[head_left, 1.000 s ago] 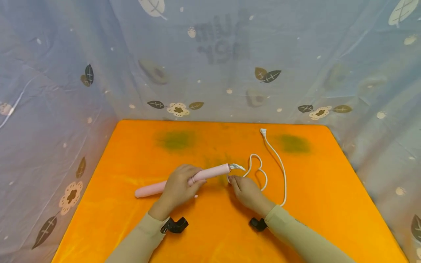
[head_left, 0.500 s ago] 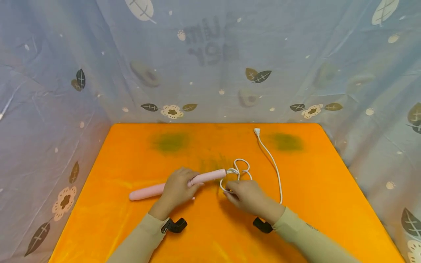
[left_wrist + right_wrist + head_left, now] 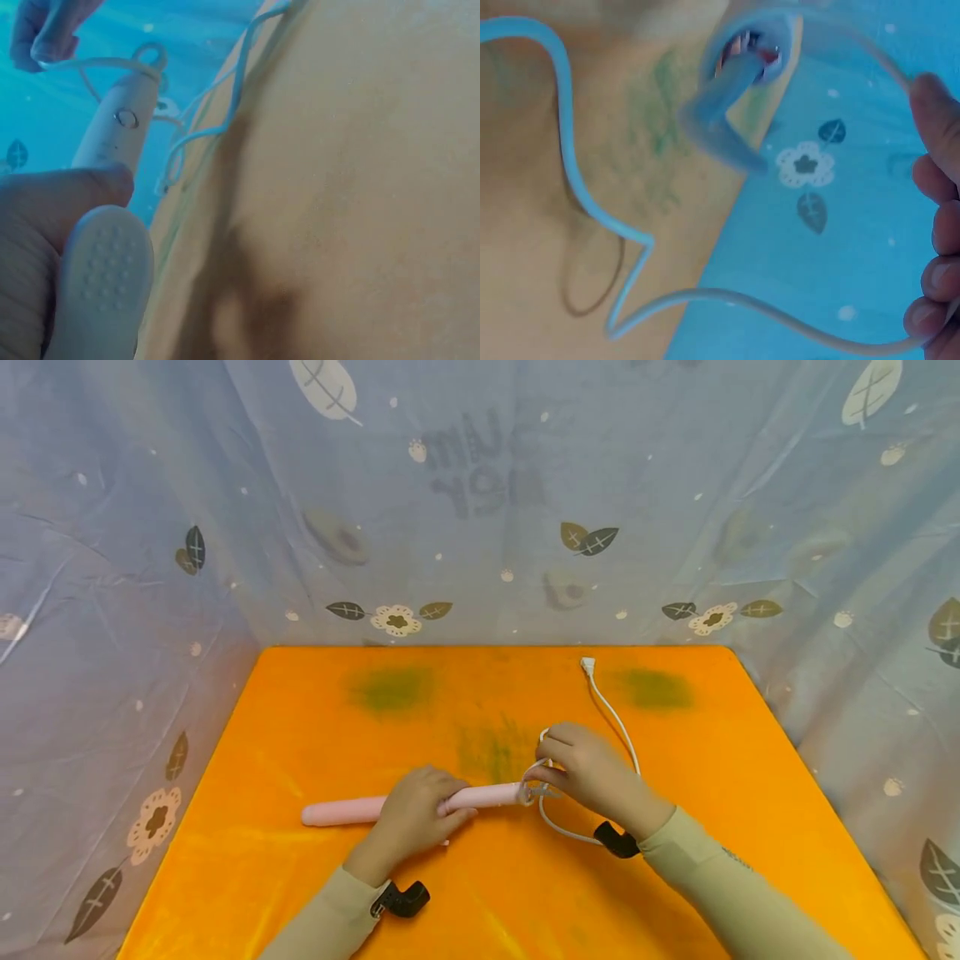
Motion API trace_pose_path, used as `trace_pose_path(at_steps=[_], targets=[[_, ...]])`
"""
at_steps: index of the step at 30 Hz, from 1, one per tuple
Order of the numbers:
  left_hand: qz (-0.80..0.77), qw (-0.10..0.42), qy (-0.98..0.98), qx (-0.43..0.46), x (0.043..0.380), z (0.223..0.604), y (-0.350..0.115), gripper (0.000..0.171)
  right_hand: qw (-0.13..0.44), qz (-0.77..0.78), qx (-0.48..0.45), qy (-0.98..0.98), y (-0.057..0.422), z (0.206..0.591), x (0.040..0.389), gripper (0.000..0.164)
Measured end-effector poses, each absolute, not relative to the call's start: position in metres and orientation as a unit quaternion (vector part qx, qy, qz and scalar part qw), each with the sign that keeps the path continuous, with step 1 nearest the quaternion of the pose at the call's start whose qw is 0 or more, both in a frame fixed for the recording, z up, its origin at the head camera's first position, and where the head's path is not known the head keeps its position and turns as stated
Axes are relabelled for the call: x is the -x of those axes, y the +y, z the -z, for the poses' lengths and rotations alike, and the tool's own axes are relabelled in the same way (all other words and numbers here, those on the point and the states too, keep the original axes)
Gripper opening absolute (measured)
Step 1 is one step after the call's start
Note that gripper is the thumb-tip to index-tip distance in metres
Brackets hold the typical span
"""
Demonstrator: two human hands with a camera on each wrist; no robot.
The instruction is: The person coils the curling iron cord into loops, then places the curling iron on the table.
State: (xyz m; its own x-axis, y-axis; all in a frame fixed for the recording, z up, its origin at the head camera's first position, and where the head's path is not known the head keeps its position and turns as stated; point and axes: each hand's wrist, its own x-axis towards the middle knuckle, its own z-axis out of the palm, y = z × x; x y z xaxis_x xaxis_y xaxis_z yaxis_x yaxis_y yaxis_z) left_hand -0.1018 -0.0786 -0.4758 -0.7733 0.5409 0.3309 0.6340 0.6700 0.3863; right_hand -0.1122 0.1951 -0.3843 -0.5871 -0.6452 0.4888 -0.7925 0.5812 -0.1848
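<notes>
Toward the near side of the worktop, the left hand wraps firmly round the pink curling iron, its barrel aimed at the worktop's left edge and its handle at the right. The thumb lies beside the clamp lever, just short of the round button; best keep it off that. Whether the barrel touches the worktop I cannot tell.

Beyond the handle's end, the right hand pinches the white power cord between thumb and forefinger, another stretch running to its lower fingers. The step in hand looks like laying cord about the handle. Loose, even turns should suit it, with slack left where the cord bends sharply at its root, since a tight pull there could strain it. Gathering one loop at a time should prevent snags.

Near the far edge, short of the right corner, lies the mains plug; its cord is best drawn in gently, never tugged
</notes>
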Motion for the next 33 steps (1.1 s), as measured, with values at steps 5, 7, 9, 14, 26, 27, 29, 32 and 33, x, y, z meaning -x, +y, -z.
trace_pose_path(at_steps=[5, 7, 9, 14, 26, 27, 29, 32, 33], targets=[[0.252, 0.093, -0.904, 0.334, 0.096, 0.475, -0.082, 0.03, 0.162, -0.215, -0.387, -0.882, 0.201, 0.39, 0.12, 0.019], [0.253, 0.098, -0.9, 0.342, 0.094, 0.475, -0.083, 0.03, 0.136, -0.235, -0.372, -0.888, 0.201, 0.396, 0.123, 0.018], [0.256, 0.108, -0.894, 0.351, 0.093, 0.476, -0.084, 0.031, 0.097, -0.27, -0.351, -0.892, 0.2, 0.402, 0.127, 0.014], [0.288, 0.153, -0.872, 0.365, 0.091, 0.472, -0.087, 0.031, 0.008, -0.343, -0.281, -0.896, 0.198, 0.424, 0.135, 0.012], [0.349, 0.221, -0.841, 0.348, 0.1, 0.459, -0.103, 0.03, -0.089, -0.36, -0.258, -0.892, 0.169, 0.452, 0.128, 0.02], [0.35, 0.222, -0.841, 0.347, 0.101, 0.46, -0.104, 0.03, -0.074, -0.336, -0.262, -0.902, 0.168, 0.452, 0.124, 0.017], [0.347, 0.223, -0.844, 0.343, 0.103, 0.461, -0.106, 0.031, -0.046, -0.277, -0.277, -0.919, 0.166, 0.453, 0.117, 0.013], [0.338, 0.222, -0.852, 0.334, 0.106, 0.463, -0.106, 0.032, -0.006, -0.194, -0.304, -0.933, 0.161, 0.452, 0.106, 0.01], [0.334, 0.221, -0.855, 0.329, 0.107, 0.464, -0.106, 0.032, 0.006, -0.17, -0.307, -0.936, 0.159, 0.451, 0.102, 0.013]])
